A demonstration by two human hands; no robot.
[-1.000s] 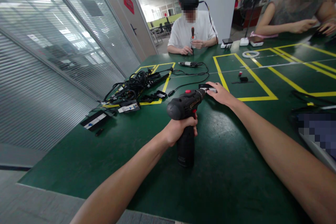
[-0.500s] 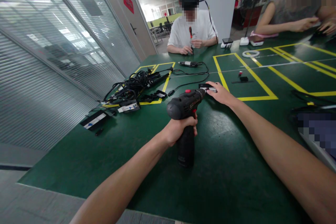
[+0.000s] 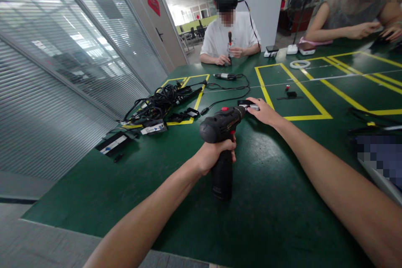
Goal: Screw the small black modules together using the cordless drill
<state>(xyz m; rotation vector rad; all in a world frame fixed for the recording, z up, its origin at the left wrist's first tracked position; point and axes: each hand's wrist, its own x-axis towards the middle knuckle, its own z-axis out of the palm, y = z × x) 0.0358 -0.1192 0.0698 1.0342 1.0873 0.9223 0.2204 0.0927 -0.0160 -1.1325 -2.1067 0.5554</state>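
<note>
A black cordless drill (image 3: 216, 127) with red details is in my left hand (image 3: 215, 155), whose fingers wrap round its handle by the red trigger. The drill points away from me, its chuck close to a small black and silver block (image 3: 251, 107) lying on the green table (image 3: 176, 192). My right hand (image 3: 262, 111) grips the right end of this block. Whether the drill's tip touches the block cannot be made out, since the chuck overlaps it.
A heap of black cables (image 3: 166, 100) lies to the left, with a black box (image 3: 113, 143) nearer me. Beyond the block rests a pen-shaped tool (image 3: 224, 76) on a cord. A person (image 3: 234, 37) opposite holds a screwdriver (image 3: 230, 39). Another person (image 3: 351, 25) sits at the far right.
Both my hands, the drill and the block stay where they were. Across the table, the screwdriver in the other person's hands has shifted very slightly.
</note>
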